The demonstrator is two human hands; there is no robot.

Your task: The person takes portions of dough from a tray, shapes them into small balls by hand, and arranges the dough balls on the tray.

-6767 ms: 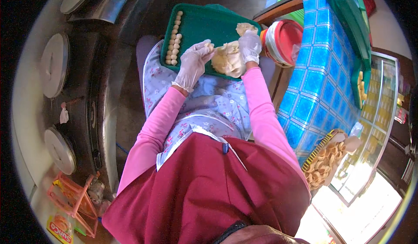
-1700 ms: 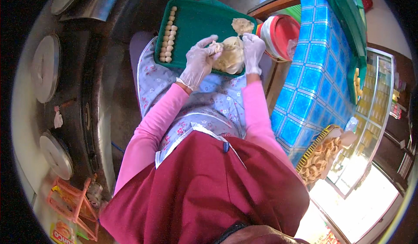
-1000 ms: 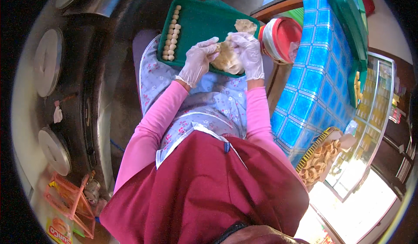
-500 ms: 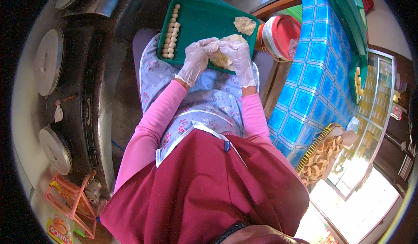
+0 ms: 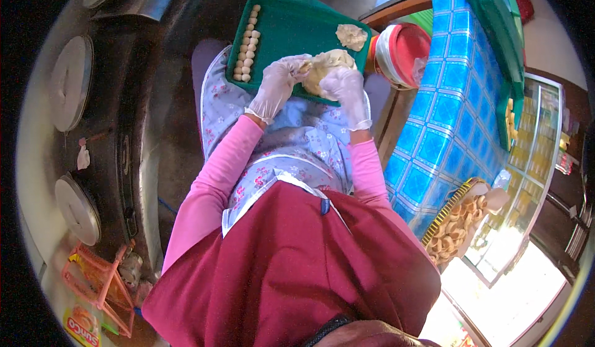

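A green tray [image 5: 291, 28] rests across my lap. Near its close edge sits a big pale lump of dough [image 5: 327, 62]. My right hand [image 5: 347, 93], in a clear glove, has its fingers curled against the lump's right side. Just left of the lump, my gloved left hand [image 5: 277, 83] is closed, fingertips pinched together; whatever is in them is too small to make out. Small dough balls [image 5: 249, 51] stand in two rows along the tray's left side. A smaller dough piece [image 5: 351, 37] lies by the far right corner.
To the right are a bucket with a red lid [image 5: 409, 52] and a table with a blue checked cloth [image 5: 427, 124]. A basket of ring-shaped pieces [image 5: 455, 223] stands on that table. Round metal lids [image 5: 73, 83] and an orange plastic basket [image 5: 93, 279] are on the left.
My hands, close together over the dough before, have parted. The right one has come down onto the lump's right side, and more of the dough shows between them.
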